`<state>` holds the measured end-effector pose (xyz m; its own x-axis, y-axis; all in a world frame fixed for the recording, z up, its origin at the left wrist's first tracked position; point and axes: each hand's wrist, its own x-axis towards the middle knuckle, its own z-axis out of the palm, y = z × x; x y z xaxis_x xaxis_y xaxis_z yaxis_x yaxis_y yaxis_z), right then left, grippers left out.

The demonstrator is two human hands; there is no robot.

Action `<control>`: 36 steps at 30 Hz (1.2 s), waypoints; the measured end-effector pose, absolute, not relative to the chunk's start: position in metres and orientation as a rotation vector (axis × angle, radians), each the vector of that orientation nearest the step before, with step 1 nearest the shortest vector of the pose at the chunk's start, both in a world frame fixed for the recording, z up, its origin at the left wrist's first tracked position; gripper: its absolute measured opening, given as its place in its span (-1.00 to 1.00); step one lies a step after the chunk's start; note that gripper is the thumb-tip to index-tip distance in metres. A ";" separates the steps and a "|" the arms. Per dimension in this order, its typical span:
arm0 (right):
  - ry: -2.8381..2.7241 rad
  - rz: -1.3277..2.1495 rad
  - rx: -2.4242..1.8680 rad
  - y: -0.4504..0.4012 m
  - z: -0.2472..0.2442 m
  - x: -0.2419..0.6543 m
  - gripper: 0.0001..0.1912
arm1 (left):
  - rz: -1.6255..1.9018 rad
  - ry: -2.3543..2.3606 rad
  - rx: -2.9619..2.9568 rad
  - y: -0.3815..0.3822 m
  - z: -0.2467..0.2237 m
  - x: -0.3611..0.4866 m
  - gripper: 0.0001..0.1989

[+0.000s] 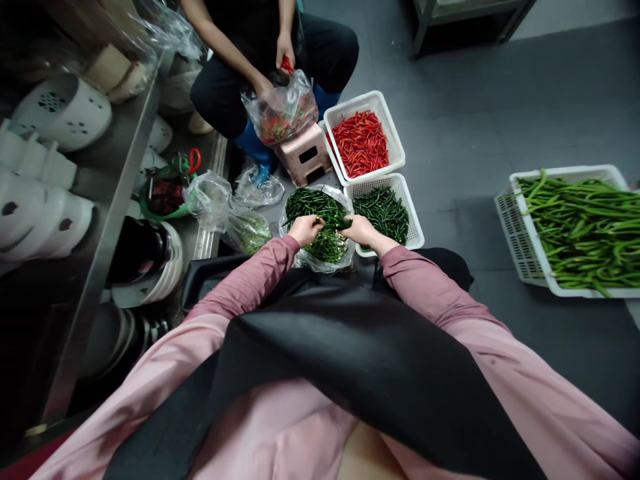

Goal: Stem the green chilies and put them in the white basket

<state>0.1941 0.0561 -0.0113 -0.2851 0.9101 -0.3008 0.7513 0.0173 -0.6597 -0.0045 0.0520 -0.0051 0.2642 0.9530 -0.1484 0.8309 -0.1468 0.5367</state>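
Both my hands are over a clear plastic bag (334, 268) of dark green chilies (307, 202), with thin green stems (327, 247) on its near side. My left hand (305, 231) is closed, its fingertips pinched at a green chili. In my right hand (361, 231), closed too, is a small bunch of green chilies (340, 221). A white basket (417, 230) holding more green chilies (383, 212) stands just right of the bag, close to my right hand.
Across from me a seated person (273, 50) handles red chilies in a plastic bag (285, 110) on a pink stool (306, 153). A white basket (397, 143) of red chilies (361, 143) adjoins. Right, a crate (525, 247) holds long green peppers (590, 227). Metal shelving (120, 193) lines the left.
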 end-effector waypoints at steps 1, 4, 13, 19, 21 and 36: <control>-2.163 1.041 -1.728 0.057 -0.009 0.197 -0.75 | 0.272 1.522 2.055 0.054 -0.004 -0.007 -0.80; -2.333 0.852 -1.754 0.061 -0.004 0.206 -0.72 | 0.105 1.264 2.220 0.060 -0.005 -0.011 -0.81; -1.764 0.794 -2.506 0.102 -0.032 0.272 -0.62 | -0.397 1.328 2.360 0.049 -0.035 0.003 -0.65; -1.754 1.015 -2.410 0.125 -0.064 0.303 -0.09 | -0.274 1.583 2.334 0.046 -0.019 0.017 -0.70; -1.717 0.984 -2.382 0.132 -0.065 0.299 -0.21 | -0.233 1.708 2.288 0.058 -0.017 0.026 -0.67; -1.351 1.249 -1.586 0.037 0.044 0.232 -0.79 | -0.203 1.607 2.232 0.093 -0.054 0.070 -0.68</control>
<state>0.2322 0.0371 0.0442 -0.0077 0.9740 -0.2262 0.3019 -0.2134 -0.9291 0.0697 0.0927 -0.0540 0.3353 0.8814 -0.3326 0.9364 -0.2731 0.2203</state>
